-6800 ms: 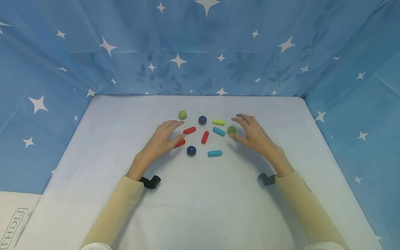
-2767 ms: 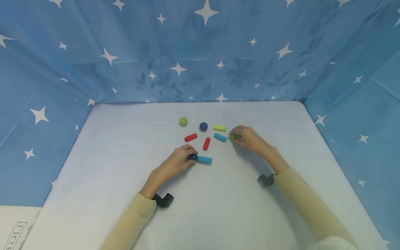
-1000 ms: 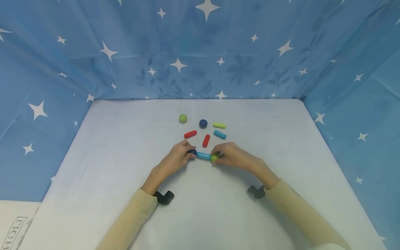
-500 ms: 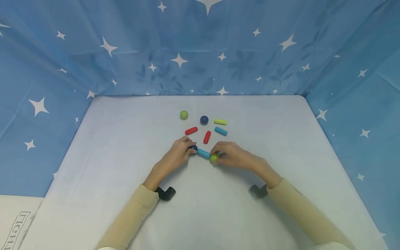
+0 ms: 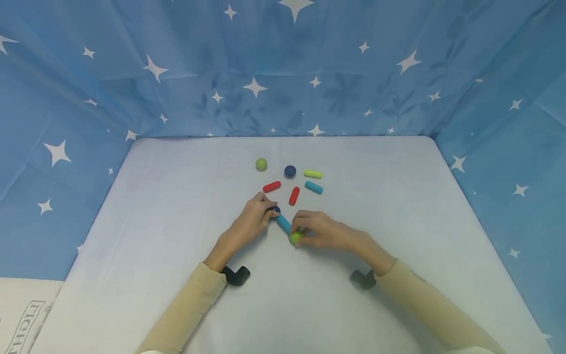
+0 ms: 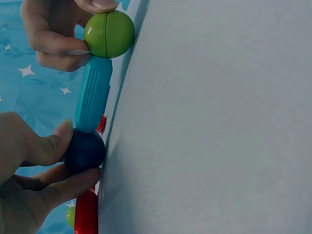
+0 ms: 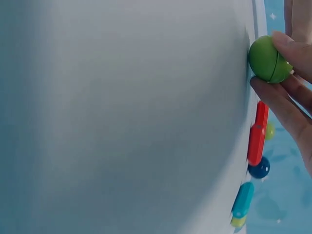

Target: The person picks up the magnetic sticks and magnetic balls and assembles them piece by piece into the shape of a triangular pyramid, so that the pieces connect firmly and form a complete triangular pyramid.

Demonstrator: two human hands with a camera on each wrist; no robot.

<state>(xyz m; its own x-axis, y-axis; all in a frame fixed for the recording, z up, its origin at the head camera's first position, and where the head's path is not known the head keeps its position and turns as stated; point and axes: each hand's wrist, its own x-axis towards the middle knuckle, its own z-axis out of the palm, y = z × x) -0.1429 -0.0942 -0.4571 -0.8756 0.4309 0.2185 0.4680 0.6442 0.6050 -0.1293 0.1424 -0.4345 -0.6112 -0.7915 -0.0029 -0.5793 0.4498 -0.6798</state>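
Note:
A dark blue ball (image 6: 84,151), a cyan rod (image 6: 94,95) and a green ball (image 6: 109,34) stand end to end in one chain. My left hand (image 5: 252,219) pinches the blue ball between thumb and fingers. At the other end, the green ball is pinched by my right hand (image 5: 325,231). In the head view the chain slants from the blue ball down to the right, towards me, and my right fingers overlap the rod's lower end. The right wrist view shows the green ball between thumb and fingers; the rod is hidden there.
Beyond my hands on the white table (image 5: 283,305) lie two red rods (image 5: 271,187), another cyan rod (image 5: 314,187), a yellow-green rod (image 5: 313,174), a dark blue ball (image 5: 290,171) and a light green ball (image 5: 261,164). A blue star-patterned curtain (image 5: 283,108) borders the table.
From open hands, I gripped the blue and green balls; the green one came left to the cyan rod. Lately my right hand moved nearer me and left, swinging the chain from nearly level to slanted.

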